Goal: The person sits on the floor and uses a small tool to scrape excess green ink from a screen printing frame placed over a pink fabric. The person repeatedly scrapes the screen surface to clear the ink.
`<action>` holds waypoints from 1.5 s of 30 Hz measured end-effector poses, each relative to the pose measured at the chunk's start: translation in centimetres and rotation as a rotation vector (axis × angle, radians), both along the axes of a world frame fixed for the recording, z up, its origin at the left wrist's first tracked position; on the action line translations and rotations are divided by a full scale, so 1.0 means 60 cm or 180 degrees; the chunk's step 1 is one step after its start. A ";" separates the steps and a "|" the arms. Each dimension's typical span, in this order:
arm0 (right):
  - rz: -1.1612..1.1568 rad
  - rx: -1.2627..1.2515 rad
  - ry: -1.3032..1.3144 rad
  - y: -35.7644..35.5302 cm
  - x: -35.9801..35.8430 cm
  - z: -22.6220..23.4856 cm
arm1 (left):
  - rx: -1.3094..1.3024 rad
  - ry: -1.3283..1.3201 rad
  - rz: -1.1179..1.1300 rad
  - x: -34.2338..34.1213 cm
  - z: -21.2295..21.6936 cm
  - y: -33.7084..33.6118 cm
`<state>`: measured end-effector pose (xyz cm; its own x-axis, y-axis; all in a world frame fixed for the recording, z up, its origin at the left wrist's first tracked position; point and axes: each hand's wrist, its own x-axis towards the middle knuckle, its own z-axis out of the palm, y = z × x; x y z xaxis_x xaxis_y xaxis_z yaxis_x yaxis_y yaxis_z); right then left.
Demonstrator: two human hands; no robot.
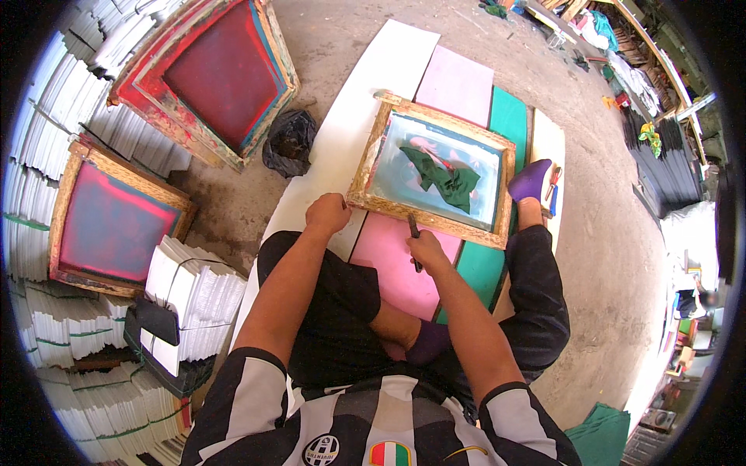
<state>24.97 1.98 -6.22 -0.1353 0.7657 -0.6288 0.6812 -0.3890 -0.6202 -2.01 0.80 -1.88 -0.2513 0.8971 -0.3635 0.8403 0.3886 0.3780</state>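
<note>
Nearest, striped sleeves and two bare forearms reaching away over folded legs in black. Far left: stacks of white sheets, with two red-meshed wooden frames leaning against them, and a bundled stack of white cards nearer. Left hand curled shut over the near-left corner of the wooden screen frame, wrist straight, elbow slightly bent. Frame lying flat on pink, white and green boards on the concrete floor, middle of the scene, just beyond the knees. Likely light and stiff at the wood, but with taut, delicate mesh; best gripped at the rails or corners, never on the mesh. Crumpled green cloth lying on the mesh, soft and limp. Right hand at the frame's near rail, fingers closed around a thin dark tool, wrist bent down. Further right, a purple-socked foot beside the frame's right rail.
</note>
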 end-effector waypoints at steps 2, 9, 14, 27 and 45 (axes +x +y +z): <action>-0.0081 0.0023 -0.0150 -0.005 -0.018 0.014 | -0.0065 -0.0065 0.0014 -0.006 -0.005 0.001; -0.0026 0.0136 -0.0645 -0.008 -0.038 0.005 | 0.0007 -0.0193 -0.0018 -0.005 -0.009 0.005; 0.0132 0.0229 -0.1123 -0.018 -0.057 0.064 | 0.0125 -0.0212 -0.0004 -0.004 0.000 0.000; 0.0409 0.0506 -0.1367 -0.024 -0.021 0.049 | -0.0016 -0.0461 -0.0017 0.014 0.018 0.014; 0.0975 0.1282 -0.0321 -0.083 -0.040 0.015 | 0.1180 -0.0101 -0.1880 0.053 0.050 -0.028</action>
